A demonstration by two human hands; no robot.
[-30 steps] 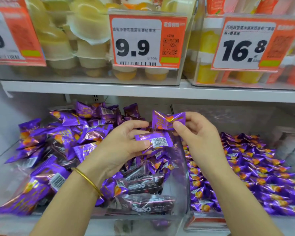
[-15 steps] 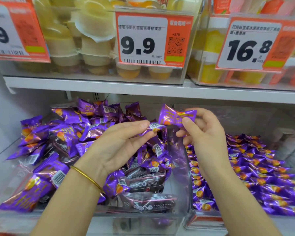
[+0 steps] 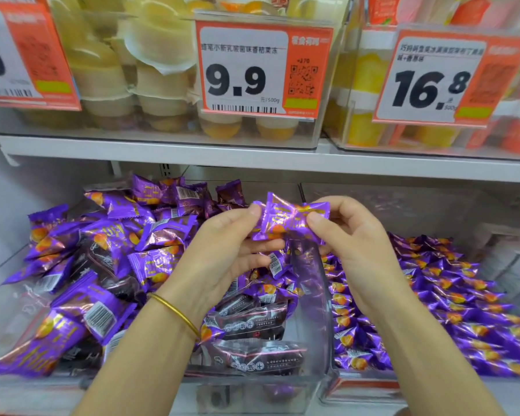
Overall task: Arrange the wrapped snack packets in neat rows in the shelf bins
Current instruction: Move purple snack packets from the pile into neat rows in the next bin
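Shelf bin (image 3: 326, 325); packet (image 3: 288, 219) in right hand (image 3: 360, 259)

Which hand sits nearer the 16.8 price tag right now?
Right. The right hand pinches the right end of the purple packet, below and left of the 16.8 price tag; the left hand pinches its left end, farther left of the tag.

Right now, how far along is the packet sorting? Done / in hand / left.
Done: the right bin holds rowed packets, neatly overlapped. In hand: the left hand and right hand pinch one purple packet by its ends, raised above the bins. Left: the left bin holds a jumbled heap, packets lying at all angles, none in rows. Roughly half done.
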